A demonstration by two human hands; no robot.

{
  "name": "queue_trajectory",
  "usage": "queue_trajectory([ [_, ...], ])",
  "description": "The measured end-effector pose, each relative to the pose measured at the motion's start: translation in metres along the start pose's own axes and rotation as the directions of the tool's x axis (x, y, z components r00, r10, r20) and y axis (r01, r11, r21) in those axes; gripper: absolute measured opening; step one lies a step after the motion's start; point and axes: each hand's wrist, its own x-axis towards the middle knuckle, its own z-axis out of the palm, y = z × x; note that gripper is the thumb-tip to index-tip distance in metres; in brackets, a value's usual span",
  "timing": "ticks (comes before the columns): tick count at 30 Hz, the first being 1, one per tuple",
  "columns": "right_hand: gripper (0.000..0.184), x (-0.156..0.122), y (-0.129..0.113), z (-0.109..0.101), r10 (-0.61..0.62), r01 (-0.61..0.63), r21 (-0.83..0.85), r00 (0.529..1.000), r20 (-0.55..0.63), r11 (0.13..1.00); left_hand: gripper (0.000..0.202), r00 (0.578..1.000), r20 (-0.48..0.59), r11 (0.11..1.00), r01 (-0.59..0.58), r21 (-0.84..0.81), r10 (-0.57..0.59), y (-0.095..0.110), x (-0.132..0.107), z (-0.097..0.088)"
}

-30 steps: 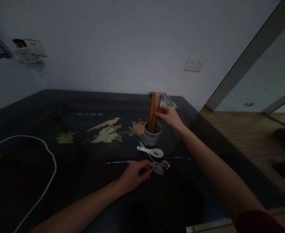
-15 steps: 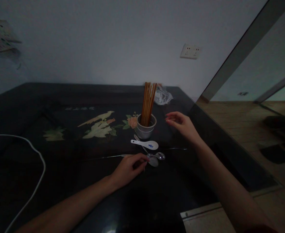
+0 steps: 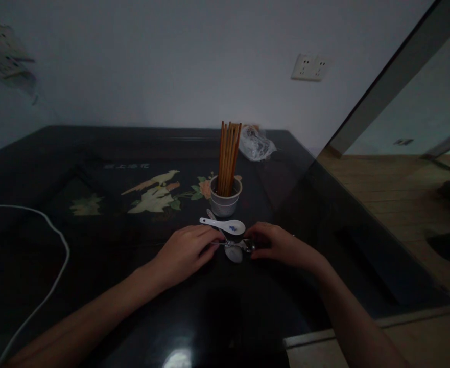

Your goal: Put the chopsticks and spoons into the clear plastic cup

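My left hand (image 3: 190, 248) rests low over the table, thumb and fingers closed at the handle end of a shiny metal spoon (image 3: 249, 247). From the other side, my right hand (image 3: 276, 245) curls its thumb and fingers around that spoon's bowl. Beneath it lies a second, flatter spoon (image 3: 233, 253), its handle slanting away toward the cup. A white ceramic soup spoon (image 3: 228, 226) with a blue mark lies across that handle, just beyond my fingers. Behind the spoons stands a grey cup (image 3: 225, 207) holding several upright wooden chopsticks (image 3: 228, 158).
The dark glossy table (image 3: 133, 306) has a bird and flower picture on its top. A crumpled clear plastic bag (image 3: 256, 145) lies at the back, near the wall. A white cable (image 3: 64, 250) curves along the left. Wall sockets (image 3: 309, 67) are above the table.
My right hand has come down and left from beside the cup to the metal spoon's bowl. My left hand has shifted slightly left and up, now at the spoon's handle. The view has shifted slightly.
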Motion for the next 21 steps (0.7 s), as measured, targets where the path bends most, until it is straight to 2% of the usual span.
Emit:
queue_trajectory([
  [4, 0.041, -0.001, 0.000, 0.007, -0.026, 0.026, -0.160, 1.000, -0.001, 0.987, 0.014, 0.990, 0.137, 0.978, -0.022, 0.208, -0.007, 0.016, 0.020, 0.005],
  [8, 0.031, 0.001, -0.005, 0.012, -0.013, 0.015, -0.260, 1.000, 0.009, 0.966, 0.012, 0.978, 0.200, 0.950, -0.013, 0.312, -0.053, 0.026, 0.036, 0.017],
  [11, 0.021, 0.003, -0.009, 0.013, -0.025, 0.027, -0.321, 1.000, 0.011, 0.947, 0.010, 0.977, 0.202, 0.940, 0.000, 0.342, -0.073, 0.025, 0.038, 0.025],
  [16, 0.021, 0.005, -0.011, 0.013, -0.047, 0.058, -0.407, 0.998, 0.038, 0.911, 0.005, 0.984, 0.174, 0.924, -0.041, 0.380, -0.027, 0.019, 0.035, 0.034],
  [21, 0.019, 0.000, -0.013, 0.007, -0.054, 0.065, -0.309, 0.998, 0.044, 0.949, 0.005, 0.986, 0.149, 0.912, -0.128, 0.390, 0.075, 0.016, 0.035, 0.036],
])
